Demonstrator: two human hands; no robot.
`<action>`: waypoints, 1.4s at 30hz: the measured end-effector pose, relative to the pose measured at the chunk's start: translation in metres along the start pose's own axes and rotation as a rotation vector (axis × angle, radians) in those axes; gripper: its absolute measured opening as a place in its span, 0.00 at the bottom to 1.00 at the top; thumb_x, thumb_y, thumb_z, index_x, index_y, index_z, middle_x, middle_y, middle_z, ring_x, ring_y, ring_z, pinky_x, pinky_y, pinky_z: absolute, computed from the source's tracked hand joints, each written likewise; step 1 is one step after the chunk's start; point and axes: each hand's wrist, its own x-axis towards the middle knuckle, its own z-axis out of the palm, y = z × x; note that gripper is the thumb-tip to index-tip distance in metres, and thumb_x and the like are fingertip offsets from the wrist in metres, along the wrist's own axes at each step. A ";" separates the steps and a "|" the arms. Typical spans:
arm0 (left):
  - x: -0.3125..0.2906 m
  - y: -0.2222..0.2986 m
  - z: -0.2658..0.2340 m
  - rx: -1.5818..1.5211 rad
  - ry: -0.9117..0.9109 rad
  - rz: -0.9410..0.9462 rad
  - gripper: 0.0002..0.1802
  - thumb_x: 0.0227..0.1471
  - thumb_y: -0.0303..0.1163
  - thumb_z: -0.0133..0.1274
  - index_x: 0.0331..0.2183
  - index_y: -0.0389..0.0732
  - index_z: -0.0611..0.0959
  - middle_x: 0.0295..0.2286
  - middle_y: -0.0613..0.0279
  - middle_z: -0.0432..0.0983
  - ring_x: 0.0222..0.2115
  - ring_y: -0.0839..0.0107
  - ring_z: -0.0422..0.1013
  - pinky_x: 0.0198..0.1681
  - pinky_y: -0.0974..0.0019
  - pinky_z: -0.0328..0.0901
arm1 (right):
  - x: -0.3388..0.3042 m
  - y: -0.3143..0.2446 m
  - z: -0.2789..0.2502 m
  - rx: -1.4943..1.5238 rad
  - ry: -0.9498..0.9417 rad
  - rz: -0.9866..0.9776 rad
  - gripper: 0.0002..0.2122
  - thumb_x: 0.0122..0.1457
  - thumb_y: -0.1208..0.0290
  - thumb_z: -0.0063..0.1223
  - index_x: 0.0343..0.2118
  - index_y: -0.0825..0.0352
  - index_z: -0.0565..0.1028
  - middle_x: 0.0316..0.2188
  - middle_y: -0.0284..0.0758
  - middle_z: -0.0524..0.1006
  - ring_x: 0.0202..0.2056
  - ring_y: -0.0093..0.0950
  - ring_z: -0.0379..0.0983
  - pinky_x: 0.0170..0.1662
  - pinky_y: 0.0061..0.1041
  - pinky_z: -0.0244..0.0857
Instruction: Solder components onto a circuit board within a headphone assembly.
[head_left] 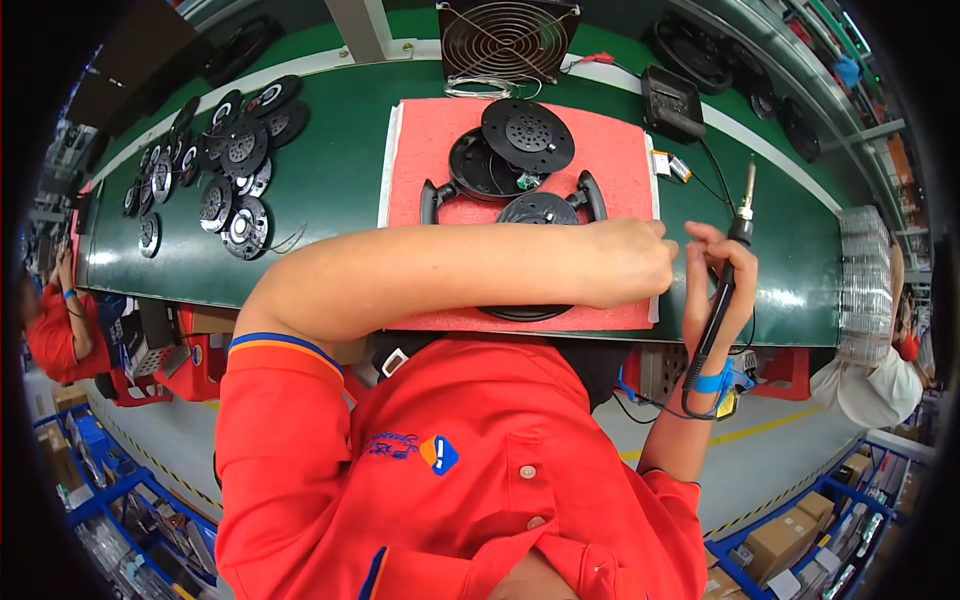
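My left forearm reaches across the pink mat, and my left hand is curled closed near its right edge; whatever its fingers hold, if anything, is hidden. Just right of it, my right hand grips a soldering iron with a black handle, its metal tip pointing up and away. On the pink foam mat lies an open black round housing with a small green circuit board. A perforated black disc leans over it. Another black disc and two curved black handles are partly behind my arm.
Several black speaker-like discs with wires spread over the green table at left. A fan stands at the back, beside a black box. Small pouch-like pieces lie by the mat. Clear plastic trays are stacked at right.
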 end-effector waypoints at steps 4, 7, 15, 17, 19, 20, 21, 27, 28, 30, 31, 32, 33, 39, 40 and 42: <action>-0.012 -0.015 -0.032 -0.450 0.019 -0.140 0.09 0.39 0.23 0.50 0.29 0.35 0.76 0.29 0.50 0.72 0.32 0.55 0.70 0.35 0.57 0.65 | -0.004 -0.005 0.010 0.109 0.012 0.044 0.10 0.51 0.86 0.51 0.33 0.67 0.65 0.35 0.41 0.77 0.27 0.20 0.68 0.35 0.18 0.63; -0.043 -0.022 -0.072 -0.615 0.165 -0.310 0.11 0.44 0.20 0.49 0.34 0.37 0.78 0.28 0.58 0.70 0.30 0.65 0.71 0.34 0.68 0.65 | 0.001 -0.007 0.021 0.190 0.013 0.029 0.11 0.48 0.86 0.53 0.33 0.67 0.68 0.35 0.38 0.78 0.27 0.20 0.69 0.35 0.18 0.64; -0.091 -0.037 -0.096 -1.305 0.398 -0.756 0.16 0.49 0.21 0.53 0.42 0.29 0.74 0.34 0.59 0.75 0.36 0.75 0.74 0.40 0.74 0.68 | 0.035 -0.031 0.070 0.320 -0.124 -0.147 0.14 0.47 0.90 0.53 0.35 0.70 0.64 0.40 0.47 0.74 0.40 0.32 0.74 0.42 0.24 0.68; -0.087 -0.036 -0.089 -1.195 0.429 -0.716 0.16 0.50 0.23 0.52 0.42 0.30 0.74 0.34 0.59 0.75 0.35 0.75 0.74 0.40 0.74 0.68 | 0.043 -0.045 0.076 0.338 -0.109 -0.119 0.14 0.47 0.89 0.54 0.35 0.69 0.64 0.41 0.47 0.74 0.40 0.30 0.74 0.41 0.23 0.68; -0.087 -0.036 -0.087 -1.055 0.470 -0.682 0.13 0.55 0.29 0.49 0.38 0.28 0.76 0.34 0.57 0.74 0.31 0.76 0.74 0.35 0.76 0.67 | 0.048 -0.048 0.084 0.416 -0.122 -0.048 0.14 0.48 0.86 0.55 0.36 0.68 0.66 0.40 0.43 0.75 0.37 0.24 0.75 0.34 0.17 0.69; -0.089 -0.036 -0.087 -1.039 0.498 -0.672 0.12 0.56 0.29 0.48 0.37 0.29 0.76 0.32 0.57 0.75 0.30 0.76 0.74 0.33 0.76 0.66 | 0.051 -0.051 0.084 0.443 -0.139 0.001 0.13 0.49 0.86 0.55 0.36 0.68 0.66 0.39 0.42 0.75 0.35 0.22 0.74 0.32 0.16 0.68; -0.091 -0.035 -0.086 -1.024 0.526 -0.663 0.12 0.56 0.30 0.48 0.36 0.30 0.77 0.31 0.58 0.75 0.28 0.77 0.74 0.32 0.77 0.65 | 0.054 -0.055 0.084 0.470 -0.156 0.050 0.13 0.49 0.85 0.55 0.36 0.68 0.66 0.38 0.40 0.76 0.33 0.20 0.74 0.30 0.15 0.68; -0.099 -0.023 -0.080 -0.991 0.732 -0.793 0.09 0.56 0.29 0.48 0.34 0.32 0.77 0.24 0.63 0.75 0.20 0.78 0.73 0.23 0.79 0.63 | 0.062 -0.059 0.101 0.585 -0.186 0.072 0.12 0.50 0.84 0.56 0.35 0.66 0.66 0.32 0.32 0.74 0.29 0.15 0.70 0.27 0.11 0.62; -0.098 -0.023 -0.077 -1.007 0.801 -0.798 0.08 0.55 0.28 0.49 0.33 0.32 0.77 0.23 0.63 0.75 0.17 0.80 0.70 0.19 0.80 0.61 | 0.060 -0.060 0.101 0.570 -0.201 0.074 0.12 0.50 0.84 0.56 0.34 0.66 0.66 0.31 0.32 0.74 0.29 0.14 0.69 0.27 0.11 0.61; -0.096 -0.023 -0.078 -1.047 0.777 -0.849 0.08 0.55 0.28 0.49 0.33 0.33 0.77 0.22 0.63 0.74 0.16 0.81 0.69 0.18 0.80 0.60 | 0.057 -0.054 0.105 0.548 -0.202 0.031 0.13 0.50 0.85 0.55 0.34 0.65 0.65 0.30 0.31 0.73 0.29 0.13 0.68 0.28 0.11 0.59; -0.097 -0.023 -0.078 -1.086 0.748 -0.891 0.07 0.55 0.28 0.50 0.33 0.33 0.77 0.22 0.64 0.74 0.16 0.82 0.68 0.17 0.80 0.60 | 0.057 -0.055 0.105 0.549 -0.216 0.033 0.13 0.50 0.85 0.55 0.34 0.65 0.65 0.30 0.31 0.73 0.29 0.13 0.68 0.28 0.11 0.59; -0.098 -0.024 -0.076 -1.065 0.757 -0.877 0.07 0.53 0.27 0.52 0.33 0.33 0.78 0.21 0.65 0.73 0.15 0.85 0.65 0.16 0.79 0.57 | 0.057 -0.055 0.103 0.536 -0.197 0.028 0.13 0.50 0.86 0.54 0.35 0.65 0.64 0.30 0.31 0.73 0.28 0.13 0.68 0.28 0.11 0.60; -0.100 -0.025 -0.076 -1.070 0.765 -0.888 0.07 0.53 0.27 0.52 0.33 0.33 0.78 0.21 0.65 0.73 0.15 0.85 0.65 0.16 0.79 0.57 | 0.056 -0.055 0.102 0.523 -0.178 0.023 0.14 0.50 0.87 0.54 0.36 0.65 0.64 0.30 0.31 0.73 0.28 0.14 0.67 0.29 0.12 0.60; -0.103 -0.028 -0.070 -0.727 0.532 -0.802 0.06 0.49 0.28 0.55 0.28 0.34 0.80 0.20 0.70 0.72 0.17 0.87 0.60 0.19 0.80 0.55 | 0.055 -0.042 0.101 0.720 -0.155 0.088 0.15 0.52 0.90 0.47 0.39 0.66 0.59 0.33 0.41 0.72 0.34 0.22 0.70 0.38 0.19 0.65; -0.103 -0.028 -0.071 -0.800 0.497 -0.856 0.07 0.49 0.28 0.54 0.28 0.34 0.78 0.20 0.69 0.72 0.20 0.88 0.63 0.21 0.80 0.58 | 0.055 -0.042 0.100 0.719 -0.160 0.086 0.16 0.52 0.90 0.47 0.39 0.66 0.59 0.33 0.41 0.72 0.34 0.23 0.70 0.39 0.19 0.65; -0.103 -0.025 -0.072 -0.919 0.533 -0.891 0.06 0.49 0.28 0.54 0.28 0.34 0.77 0.19 0.69 0.71 0.20 0.87 0.64 0.22 0.80 0.59 | 0.053 -0.044 0.099 0.734 -0.174 0.098 0.16 0.52 0.90 0.47 0.40 0.66 0.59 0.33 0.42 0.72 0.35 0.24 0.70 0.39 0.20 0.65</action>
